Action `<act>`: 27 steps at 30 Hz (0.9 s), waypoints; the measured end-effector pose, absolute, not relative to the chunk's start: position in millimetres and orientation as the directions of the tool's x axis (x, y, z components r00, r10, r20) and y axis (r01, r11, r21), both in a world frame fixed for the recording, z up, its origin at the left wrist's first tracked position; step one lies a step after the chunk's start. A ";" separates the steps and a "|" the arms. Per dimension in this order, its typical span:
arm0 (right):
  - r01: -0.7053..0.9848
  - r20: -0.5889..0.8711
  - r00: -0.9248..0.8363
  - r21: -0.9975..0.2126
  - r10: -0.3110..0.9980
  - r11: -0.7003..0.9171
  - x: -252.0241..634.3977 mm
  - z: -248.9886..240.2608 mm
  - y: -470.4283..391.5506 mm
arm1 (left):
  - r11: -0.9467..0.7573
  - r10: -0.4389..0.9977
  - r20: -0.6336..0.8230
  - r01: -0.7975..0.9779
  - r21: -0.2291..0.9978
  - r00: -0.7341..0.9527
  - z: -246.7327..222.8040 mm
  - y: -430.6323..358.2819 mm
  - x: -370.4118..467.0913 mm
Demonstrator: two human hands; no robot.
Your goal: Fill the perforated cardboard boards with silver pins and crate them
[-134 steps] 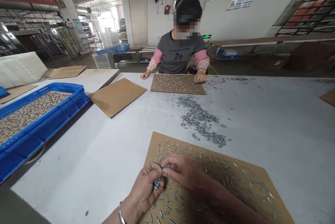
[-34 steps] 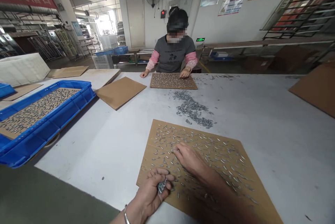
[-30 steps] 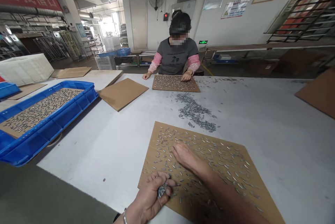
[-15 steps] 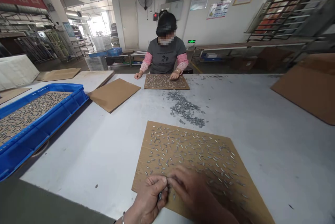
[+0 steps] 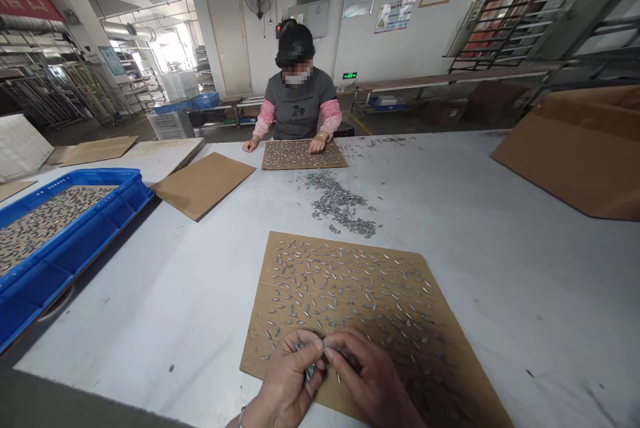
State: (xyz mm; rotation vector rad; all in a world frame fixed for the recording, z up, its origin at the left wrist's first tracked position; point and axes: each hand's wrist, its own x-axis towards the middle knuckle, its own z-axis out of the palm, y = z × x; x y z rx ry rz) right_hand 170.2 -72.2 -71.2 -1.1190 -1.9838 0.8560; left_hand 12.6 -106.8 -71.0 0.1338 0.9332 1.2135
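Note:
My left hand (image 5: 295, 375) is curled closed around several small grey metal pieces (image 5: 309, 369), which show between thumb and fingers. Against its thumb tip, my right hand (image 5: 363, 371) pinches with thumb and forefinger; a tiny bit of a metal piece shows there, mostly hidden by the fingertips. Both hands are over the near edge of a cardboard sheet (image 5: 350, 408). Many slim, pointed metal pieces lie spread out singly across this sheet, with small gaps between them. The right forearm shades the sheet's near right part.
Beyond the sheet lies a loose pile of metal pieces (image 5: 340, 205). Across the table (image 5: 200, 295), a person works over another covered cardboard sheet (image 5: 305, 165). At left are a blue tray (image 5: 100, 235) of pieces and a bare cardboard sheet (image 5: 205, 185); a cardboard box (image 5: 575, 155) stands right.
The view has turned slightly right, so things appear shifted left. My right hand, blurred before, now holds still with its fingertips at my left thumb. More pieces show in my left hand.

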 end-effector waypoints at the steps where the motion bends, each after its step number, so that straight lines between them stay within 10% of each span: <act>1: 0.447 0.233 -0.389 -0.798 0.891 0.404 170.3 -70.3 -63.4 | 0.389 0.842 -0.537 -0.742 0.547 0.045 -71.5 -105.1 11.9; 16: 0.866 -0.139 -0.389 -0.392 0.911 0.310 141.1 -82.4 79.3 | 0.464 0.799 -0.582 -0.768 0.442 0.149 -82.0 -102.8 -6.5; 27: 0.550 0.200 -0.665 -0.521 0.720 0.653 149.4 -54.0 -41.5 | 0.430 0.785 -0.619 -0.682 0.592 -0.042 -75.4 -104.8 10.3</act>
